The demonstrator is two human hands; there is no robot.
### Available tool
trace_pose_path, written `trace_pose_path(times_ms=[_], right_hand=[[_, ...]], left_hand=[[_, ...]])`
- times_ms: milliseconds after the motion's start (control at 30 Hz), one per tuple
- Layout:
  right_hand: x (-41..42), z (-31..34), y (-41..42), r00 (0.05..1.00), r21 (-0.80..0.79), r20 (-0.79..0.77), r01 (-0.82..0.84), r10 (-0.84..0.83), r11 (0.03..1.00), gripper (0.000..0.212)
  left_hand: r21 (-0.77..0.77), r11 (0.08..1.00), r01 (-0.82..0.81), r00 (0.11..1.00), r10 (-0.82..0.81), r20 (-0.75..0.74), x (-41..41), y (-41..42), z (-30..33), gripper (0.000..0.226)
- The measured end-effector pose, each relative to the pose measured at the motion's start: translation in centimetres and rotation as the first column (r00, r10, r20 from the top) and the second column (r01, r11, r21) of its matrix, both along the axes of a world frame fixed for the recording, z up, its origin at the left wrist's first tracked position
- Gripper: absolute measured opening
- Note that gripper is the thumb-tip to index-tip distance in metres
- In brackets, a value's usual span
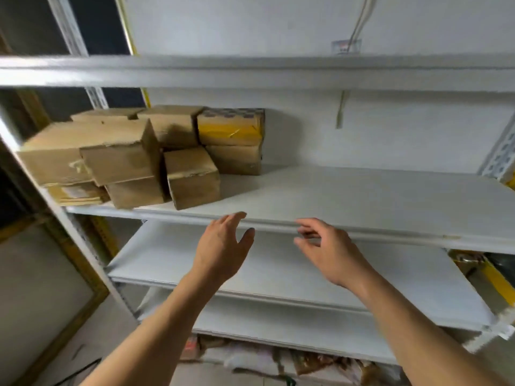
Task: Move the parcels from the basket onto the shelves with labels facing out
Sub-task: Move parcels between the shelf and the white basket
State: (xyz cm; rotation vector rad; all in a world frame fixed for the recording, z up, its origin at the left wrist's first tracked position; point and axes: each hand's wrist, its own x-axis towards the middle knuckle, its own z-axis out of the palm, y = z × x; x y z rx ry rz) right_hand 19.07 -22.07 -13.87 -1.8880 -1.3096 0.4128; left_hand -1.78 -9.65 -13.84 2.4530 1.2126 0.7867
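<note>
Both hands are held empty in front of the white shelf's (362, 207) front edge: the left hand (223, 246) with fingers spread and nearly straight, the right hand (331, 246) with fingers loosely curled. Brown cardboard parcels (125, 160) are stacked at the shelf's left end, one bound with yellow tape (231, 130). Labels cannot be made out.

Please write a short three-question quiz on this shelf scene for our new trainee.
1. True or false: both hands, left and right, are holding a parcel.
2. At which end of the shelf is the stack of cardboard boxes: A left, B right?
3. What colour is the tape on the box at the back right of the stack?

Key: 1 false, both are empty; 2 A; 3 yellow.
</note>
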Motion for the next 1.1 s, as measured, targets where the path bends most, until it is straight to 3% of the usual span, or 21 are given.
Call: trace_pose_path(times_ms=[267,433,600,833,967,1100], right_hand=[[-6.3,2.3,14.9,0.981,0.018,0.013,-0.196,0.196,0.980,0.048],[-8.5,2.8,23.1,0.978,0.006,-0.020,-0.208,0.208,0.978,0.059],[-9.0,2.6,29.3,0.982,-0.008,-0.164,-0.100,0.097,0.995,0.080],[-8.1,1.1,34.0,0.945,-0.058,-0.310,-0.130,0.106,0.990,0.076],[-7.9,0.9,33.9,0.915,-0.018,-0.367,-0.185,0.165,0.983,0.065],[-7.0,0.8,32.0,0.899,0.086,-0.392,-0.175,0.195,0.981,0.058]], left_hand=[[0.046,0.962,-0.268,0.954,0.258,0.152,-6.4,9.7,1.3,0.047],[-0.034,0.940,-0.338,0.919,0.338,0.205,-7.5,15.4,1.5,0.044],[-0.215,0.916,-0.338,0.896,0.383,0.223,-6.3,19.2,1.4,0.046],[-0.439,0.841,-0.317,0.828,0.470,0.304,-5.0,22.2,0.9,0.054],[-0.487,0.815,-0.315,0.777,0.516,0.361,-4.6,22.0,0.9,0.049],[-0.396,0.880,-0.260,0.758,0.441,0.481,-4.1,20.3,0.6,0.033]])
